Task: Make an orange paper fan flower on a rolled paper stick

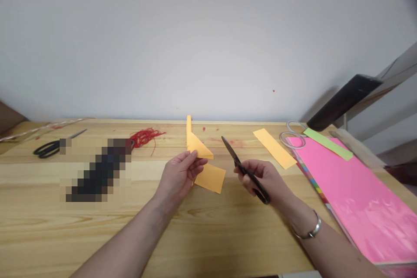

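In the middle of the view my left hand (pixel 181 170) pinches a folded piece of orange paper (pixel 197 146), pointed toward the right. Behind it a narrow rolled orange strip (pixel 189 125) stands up or lies toward the wall; I cannot tell whether the two are joined. Below the fold lies a small orange paper rectangle (pixel 211 179) on the table. My right hand (pixel 260 178) is closed around black scissors (pixel 246 171), their blades pointing up and left and looking closed. The scissors are apart from the paper.
On the wooden table (pixel 202 239) lie red threads (pixel 145 137), a second pair of scissors (pixel 48 148) and a pixelated dark object (pixel 97 173) at left. At right are an orange strip (pixel 275 148), a green strip (pixel 329 143), a pink paper pack (pixel 358 191) and a white cable (pixel 289 140).
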A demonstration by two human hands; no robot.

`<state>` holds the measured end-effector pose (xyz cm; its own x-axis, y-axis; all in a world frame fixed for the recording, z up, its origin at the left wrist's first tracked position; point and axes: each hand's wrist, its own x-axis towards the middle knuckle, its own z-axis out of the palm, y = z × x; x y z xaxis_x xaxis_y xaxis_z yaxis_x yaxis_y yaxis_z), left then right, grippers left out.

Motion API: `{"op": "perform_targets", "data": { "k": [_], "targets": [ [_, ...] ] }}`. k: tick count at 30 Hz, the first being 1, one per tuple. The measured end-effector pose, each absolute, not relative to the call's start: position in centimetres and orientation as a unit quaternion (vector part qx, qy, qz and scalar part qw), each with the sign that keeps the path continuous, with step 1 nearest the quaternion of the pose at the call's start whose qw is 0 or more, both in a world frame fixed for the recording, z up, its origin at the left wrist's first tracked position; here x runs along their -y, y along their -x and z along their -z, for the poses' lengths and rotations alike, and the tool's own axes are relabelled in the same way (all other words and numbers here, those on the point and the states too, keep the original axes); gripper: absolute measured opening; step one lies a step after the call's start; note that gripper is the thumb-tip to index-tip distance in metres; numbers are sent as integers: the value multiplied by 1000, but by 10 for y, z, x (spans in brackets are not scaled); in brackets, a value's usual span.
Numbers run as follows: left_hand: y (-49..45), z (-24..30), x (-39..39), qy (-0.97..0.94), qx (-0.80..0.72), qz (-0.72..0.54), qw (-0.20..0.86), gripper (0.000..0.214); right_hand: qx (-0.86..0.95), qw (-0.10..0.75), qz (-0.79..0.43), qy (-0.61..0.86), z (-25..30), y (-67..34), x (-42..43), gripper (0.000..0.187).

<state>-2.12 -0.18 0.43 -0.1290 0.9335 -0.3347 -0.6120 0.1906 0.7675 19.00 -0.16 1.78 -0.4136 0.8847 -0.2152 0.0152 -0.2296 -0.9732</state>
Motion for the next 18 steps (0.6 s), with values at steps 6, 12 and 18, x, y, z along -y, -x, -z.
{"op": "perform_targets", "data": {
  "k": [6, 12, 18],
  "targets": [
    [21, -3, 3, -184, -438, -606, 639, 7, 662, 276, -633, 291, -24, -198, 3, 63],
    [20, 0, 2, -195, -440, -607, 632, 11, 733, 153, -625, 221, -33, -197, 11, 67],
    [21, -1, 2, -214, -433, -599, 639, 14, 720, 126, -634, 250, -32, -197, 13, 65]
  ]
}}
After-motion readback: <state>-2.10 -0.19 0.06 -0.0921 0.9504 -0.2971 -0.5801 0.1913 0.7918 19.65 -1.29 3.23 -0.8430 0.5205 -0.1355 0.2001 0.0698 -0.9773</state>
